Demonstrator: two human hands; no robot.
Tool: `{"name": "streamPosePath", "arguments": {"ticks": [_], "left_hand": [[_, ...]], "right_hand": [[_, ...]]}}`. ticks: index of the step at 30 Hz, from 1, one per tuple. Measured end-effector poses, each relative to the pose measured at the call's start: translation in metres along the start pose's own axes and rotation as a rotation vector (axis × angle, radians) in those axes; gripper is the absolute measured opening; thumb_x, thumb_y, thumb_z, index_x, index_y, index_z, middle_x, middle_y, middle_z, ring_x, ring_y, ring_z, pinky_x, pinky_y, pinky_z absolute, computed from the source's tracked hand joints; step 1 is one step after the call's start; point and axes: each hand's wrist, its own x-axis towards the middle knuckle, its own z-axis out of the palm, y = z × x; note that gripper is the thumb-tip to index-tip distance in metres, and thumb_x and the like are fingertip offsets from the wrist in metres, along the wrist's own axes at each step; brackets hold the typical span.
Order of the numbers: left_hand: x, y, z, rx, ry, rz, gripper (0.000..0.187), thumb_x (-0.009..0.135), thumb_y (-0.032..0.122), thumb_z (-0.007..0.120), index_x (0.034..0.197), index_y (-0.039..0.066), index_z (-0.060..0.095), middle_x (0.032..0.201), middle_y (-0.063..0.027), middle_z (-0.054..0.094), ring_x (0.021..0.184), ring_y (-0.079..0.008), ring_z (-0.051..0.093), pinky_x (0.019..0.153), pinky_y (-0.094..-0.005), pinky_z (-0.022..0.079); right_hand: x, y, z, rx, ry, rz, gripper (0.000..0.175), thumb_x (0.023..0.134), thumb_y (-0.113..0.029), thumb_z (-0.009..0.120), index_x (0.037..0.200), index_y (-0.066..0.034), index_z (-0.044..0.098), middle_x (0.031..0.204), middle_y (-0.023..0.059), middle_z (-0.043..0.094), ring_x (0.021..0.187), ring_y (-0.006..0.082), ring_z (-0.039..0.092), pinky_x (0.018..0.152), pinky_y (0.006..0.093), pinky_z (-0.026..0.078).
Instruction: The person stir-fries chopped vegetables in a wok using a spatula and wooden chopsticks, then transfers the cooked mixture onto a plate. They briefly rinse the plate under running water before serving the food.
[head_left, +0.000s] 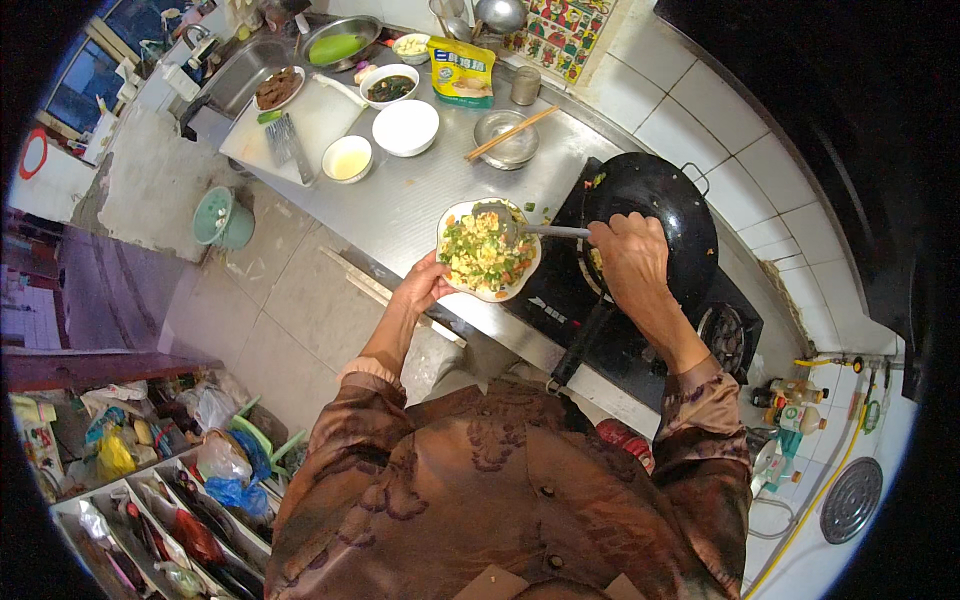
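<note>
My left hand (425, 283) grips the near left rim of a white plate (514, 287) with a wavy edge. Scrambled egg with chopped green vegetable (480, 251) is heaped on it. In my right hand (631, 251) is the handle of a metal cooking ladle (555, 231); its head rests over the far side of the food. Behind that hand a black wok (667, 195) stands on the gas stove (551, 304), its long handle (581, 349) pointing towards me. Bits of food cling inside the wok, whose left part my hand and forearm partly hide.
Left on the steel counter (420, 176) are a cutting board (330, 112) with a cleaver (289, 148), an empty-looking white bowl (406, 127) and a bowl of yellow liquid (347, 159). Chopsticks (512, 133) lie across a metal bowl (525, 146). A seasoning bag (462, 71) stands behind.
</note>
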Motion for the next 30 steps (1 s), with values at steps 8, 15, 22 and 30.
{"name": "streamPosePath", "arguments": {"ticks": [8, 15, 22, 30], "left_hand": [[0.006, 0.0, -0.006, 0.023, 0.079, -0.021, 0.045, 0.081, -0.006, 0.048, 0.126, 0.003, 0.048, 0.094, -0.0084, 0.065, 0.071, -0.0148, 0.065, 0.079, -0.0416, 0.059], [0.009, -0.004, -0.022, 0.042, 0.034, -0.038, 0.047, 0.085, -0.005, 0.045, 0.132, 0.003, 0.042, 0.119, -0.0196, 0.059, 0.101, -0.0314, 0.064, 0.086, -0.0461, 0.056], [0.008, 0.008, -0.024, 0.015, 0.061, -0.1, 0.047, 0.084, -0.005, 0.045, 0.131, 0.002, 0.042, 0.115, -0.0186, 0.06, 0.098, -0.0287, 0.065, 0.085, -0.0436, 0.057], [0.003, 0.027, -0.006, 0.192, 0.111, -0.134, 0.043, 0.087, 0.004, 0.046, 0.13, 0.002, 0.043, 0.116, -0.016, 0.06, 0.099, -0.0245, 0.065, 0.084, -0.0358, 0.057]], "right_hand": [[-0.003, -0.018, 0.003, -0.09, 0.059, -0.105, 0.014, 0.073, -0.01, 0.058, 0.086, -0.0068, 0.061, 0.075, 0.0046, 0.048, 0.072, 0.0207, 0.051, 0.063, 0.0325, 0.039], [-0.028, -0.009, 0.002, -0.022, 0.025, 0.149, 0.017, 0.078, -0.012, 0.061, 0.094, -0.0096, 0.066, 0.073, 0.0053, 0.053, 0.07, 0.023, 0.056, 0.058, 0.0353, 0.045], [-0.069, 0.053, -0.051, 0.165, -0.001, 0.711, 0.019, 0.087, -0.024, 0.062, 0.096, -0.0099, 0.07, 0.087, 0.0121, 0.067, 0.076, 0.031, 0.065, 0.065, 0.0386, 0.05], [-0.131, 0.088, -0.064, 0.029, -0.204, 0.974, 0.021, 0.088, -0.028, 0.061, 0.098, -0.012, 0.07, 0.081, 0.0142, 0.067, 0.076, 0.0318, 0.065, 0.067, 0.0402, 0.049]]}}
